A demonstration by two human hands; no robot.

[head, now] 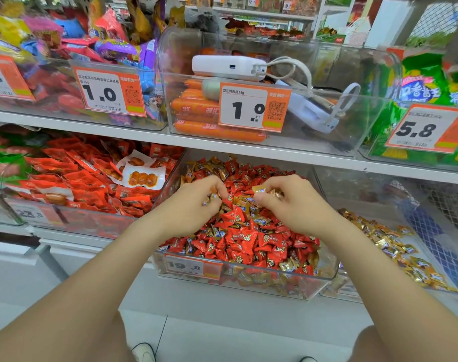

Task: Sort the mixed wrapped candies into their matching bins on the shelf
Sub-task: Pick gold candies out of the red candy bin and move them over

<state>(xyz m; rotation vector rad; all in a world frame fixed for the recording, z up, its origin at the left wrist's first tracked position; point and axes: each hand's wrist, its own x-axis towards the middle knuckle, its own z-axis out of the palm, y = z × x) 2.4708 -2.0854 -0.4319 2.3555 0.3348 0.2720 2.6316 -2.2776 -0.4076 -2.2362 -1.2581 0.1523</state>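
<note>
Mixed bin (249, 286): clear, lower shelf, centre; red candies (238, 241) and gold candies (288, 266) heaped together.
Left hand (196, 202): over the heap; grip curled round a few gold-wrapped pieces.
Right hand (293, 202): just beside it, not touching; grip pinching one gold piece.
Neighbour bin (432, 223): to the right, holding gold-wrapped pieces only.

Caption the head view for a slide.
Left hand and right hand pinch gold candies from the mixed bin, beside the gold bin.

A shop: shelves of clear snack bins (249, 280) fronted with orange price tags (254, 107).
</note>
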